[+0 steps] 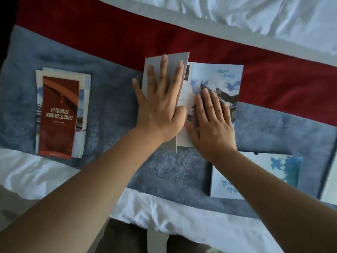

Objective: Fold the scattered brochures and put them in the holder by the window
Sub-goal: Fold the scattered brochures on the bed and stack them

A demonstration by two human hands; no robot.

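L hand [160,105] flat on brochure [217,79] flap, R hand [213,123] pressing pic side

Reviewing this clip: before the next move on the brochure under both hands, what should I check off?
1. ok: left hand lies flat on the grey flap.
2. ok: right hand pins the picture panel, fingers straight.
3. not ok: grey flap square with picture panel; their top edges run at different angles.
4. ok: folded stack lies apart from both hands.
5. not ok: other brochure folded; it looks unfolded, partly under the right forearm.
6. cannot tell: holder within reach; it is not in view.
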